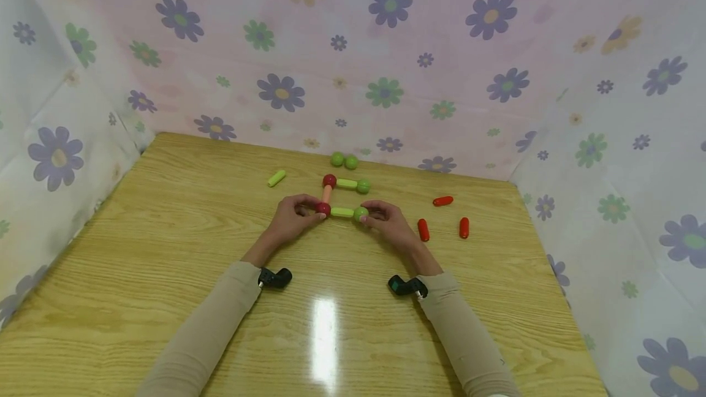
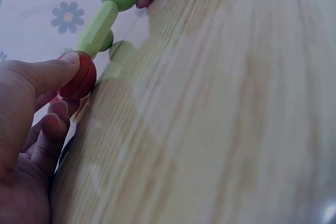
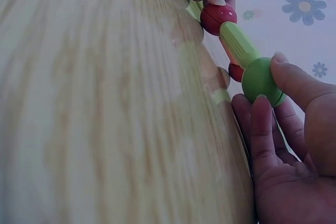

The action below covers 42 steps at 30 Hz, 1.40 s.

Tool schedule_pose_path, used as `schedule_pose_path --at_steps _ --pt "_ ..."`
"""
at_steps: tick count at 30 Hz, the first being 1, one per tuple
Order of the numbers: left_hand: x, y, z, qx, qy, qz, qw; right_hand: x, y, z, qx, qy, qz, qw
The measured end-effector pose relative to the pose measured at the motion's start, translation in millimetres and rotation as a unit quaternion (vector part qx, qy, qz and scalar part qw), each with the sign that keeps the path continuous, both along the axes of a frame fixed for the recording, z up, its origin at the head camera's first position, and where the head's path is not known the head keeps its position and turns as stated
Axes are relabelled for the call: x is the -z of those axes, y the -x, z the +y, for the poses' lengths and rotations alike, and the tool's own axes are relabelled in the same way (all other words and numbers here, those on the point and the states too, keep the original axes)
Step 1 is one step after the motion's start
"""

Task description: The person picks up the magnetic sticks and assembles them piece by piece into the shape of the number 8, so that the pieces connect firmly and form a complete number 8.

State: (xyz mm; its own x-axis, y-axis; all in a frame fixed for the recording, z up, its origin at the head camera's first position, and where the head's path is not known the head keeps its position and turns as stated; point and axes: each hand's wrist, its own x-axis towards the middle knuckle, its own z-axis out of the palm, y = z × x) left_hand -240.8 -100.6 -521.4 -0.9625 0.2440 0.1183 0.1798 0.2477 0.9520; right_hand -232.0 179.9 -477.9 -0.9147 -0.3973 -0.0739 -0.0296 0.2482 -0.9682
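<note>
A U-shaped piece of balls and rods lies on the table, its opening facing right. Its near red ball (image 1: 323,209) is pinched between the thumb and fingers of my left hand (image 1: 295,218). From that ball a yellow-green rod (image 1: 342,212) runs right to a green ball (image 1: 361,214), which my right hand (image 1: 389,224) pinches. An orange rod (image 1: 327,194) links the near red ball to the far red ball (image 1: 329,181). Another yellow-green rod (image 1: 347,184) joins the far red ball to a second green ball (image 1: 363,187). The right wrist view shows the thumb on the near green ball (image 3: 261,80).
Two loose green balls (image 1: 344,161) sit side by side near the back edge of the wooden table (image 1: 187,213). A loose yellow-green rod (image 1: 277,178) lies at the back left. Three red rods (image 1: 423,230) lie on the right. Flowered cloth (image 1: 342,66) surrounds the table.
</note>
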Motion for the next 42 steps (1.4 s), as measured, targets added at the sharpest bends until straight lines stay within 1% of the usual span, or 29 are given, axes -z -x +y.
schedule_pose_path --at_steps 6,13,18,25,30,32,35,37,40,42 --pt "-0.1 -0.2 0 0.000 -0.004 -0.001 1.0000 1.0 -0.2 -1 0.011 -0.004 0.011 1.000" --pt "-0.7 0.3 0 0.000 -0.006 0.003 1.0000 29.9 12.4 4 0.026 -0.007 0.031 0.999" --pt "-1.0 -0.2 0 -0.002 -0.004 0.004 1.0000 26.3 11.8 4 0.028 -0.006 0.021 0.999" --pt "-0.3 -0.6 1 -0.004 -0.008 0.006 0.9999 1.9 -0.5 0 0.028 -0.009 0.014 0.999" --pt "-0.5 -1.0 2 -0.008 -0.009 0.003 0.9999 18.7 7.2 4 0.041 0.004 0.001 0.999" --pt "-0.4 -1.0 2 -0.008 -0.009 0.003 0.9999 27.9 11.3 6 0.055 0.012 -0.003 0.998" --pt "-0.1 -1.1 2 -0.005 -0.007 0.006 0.9999 32.3 11.5 4 0.088 0.022 0.001 0.996" --pt "-0.3 -1.6 1 -0.003 -0.006 0.009 0.9999 33.9 11.6 2 0.119 0.032 0.003 0.992" --pt "-0.3 -2.2 1 -0.002 -0.004 0.012 0.9999 32.5 11.2 -1 0.170 0.068 -0.012 0.983" --pt "-0.2 -2.4 1 -0.002 -0.005 0.011 0.9999 29.0 10.7 -1 0.202 0.119 -0.042 0.971"
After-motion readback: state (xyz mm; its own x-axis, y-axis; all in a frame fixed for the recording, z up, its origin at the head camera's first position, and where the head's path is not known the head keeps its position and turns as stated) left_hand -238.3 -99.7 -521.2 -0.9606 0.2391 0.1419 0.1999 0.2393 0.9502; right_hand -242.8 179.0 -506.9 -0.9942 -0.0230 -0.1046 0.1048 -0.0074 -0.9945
